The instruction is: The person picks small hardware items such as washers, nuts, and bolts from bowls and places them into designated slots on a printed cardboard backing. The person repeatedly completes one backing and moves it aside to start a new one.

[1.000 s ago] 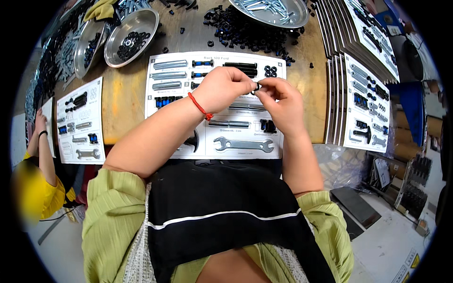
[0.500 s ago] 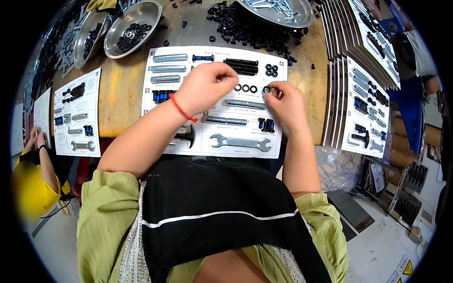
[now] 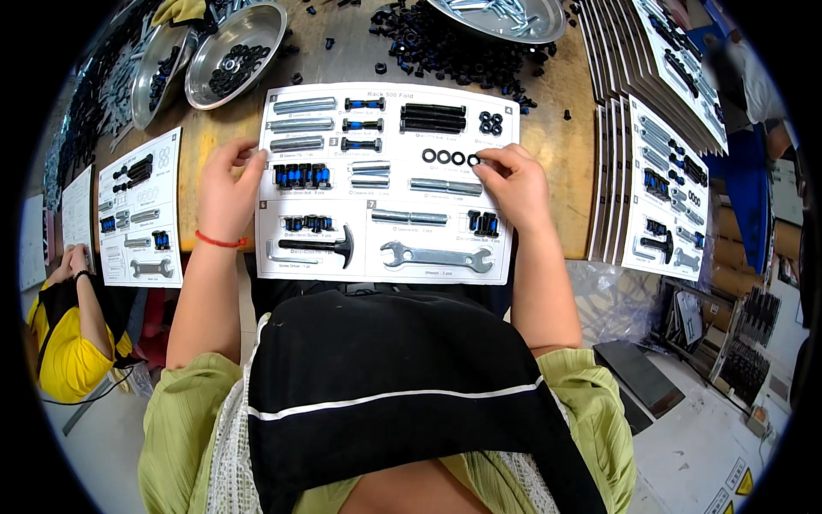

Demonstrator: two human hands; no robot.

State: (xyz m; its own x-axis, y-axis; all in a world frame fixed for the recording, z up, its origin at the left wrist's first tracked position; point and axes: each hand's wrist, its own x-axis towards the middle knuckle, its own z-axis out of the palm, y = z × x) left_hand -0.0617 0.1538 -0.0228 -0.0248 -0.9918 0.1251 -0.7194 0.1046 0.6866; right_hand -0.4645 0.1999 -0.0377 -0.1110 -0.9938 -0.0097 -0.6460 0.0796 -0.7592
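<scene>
A white printed parts board (image 3: 342, 199) lies before me, with metal sleeves, black bolts, nuts and washers, a hammer-shaped black tool (image 3: 342, 246) and a double-ended wrench (image 3: 437, 257) on it. At the row of black washers, my right hand (image 3: 512, 182) pinches the rightmost washer (image 3: 473, 160) between thumb and forefinger, at the board's surface. My left hand (image 3: 229, 190) is at the board's left edge, its thumb and fingers closed there; the fingertips are partly hidden. A red cord circles my left wrist.
Metal bowls (image 3: 276, 53) (image 3: 548, 38) hold washers and silver bolts. A heap of black bolts (image 3: 454, 51) spreads across the table's back. Similar boards stand stacked at right (image 3: 664, 201), and another board (image 3: 141, 210) lies left. A co-worker's hands (image 3: 73, 261) are at far left.
My left hand has moved from above the board's middle to its left edge, uncovering the bolts and sleeves. My right hand has brought the washer slightly left, into line with the row.
</scene>
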